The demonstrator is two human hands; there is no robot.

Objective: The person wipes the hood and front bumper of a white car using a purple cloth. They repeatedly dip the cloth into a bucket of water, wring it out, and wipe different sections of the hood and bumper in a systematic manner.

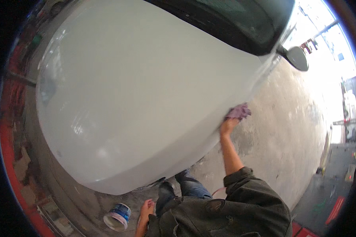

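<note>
Daylight comes flooding in from the upper right, burning the view beyond the side mirror (298, 59) to near-plain white and laying a pale sheen over the concrete floor (281, 130), while the far left sinks into dim, murky reds and browns! Soft reflections smear across the white bonnet (146, 87), bright glints break up toward its left end, and the windscreen (233, 23) sits dark above; the purple cloth (240, 112) and the right hand (228, 127) look slightly blurred, and edges bow toward the black, rounded border.
</note>
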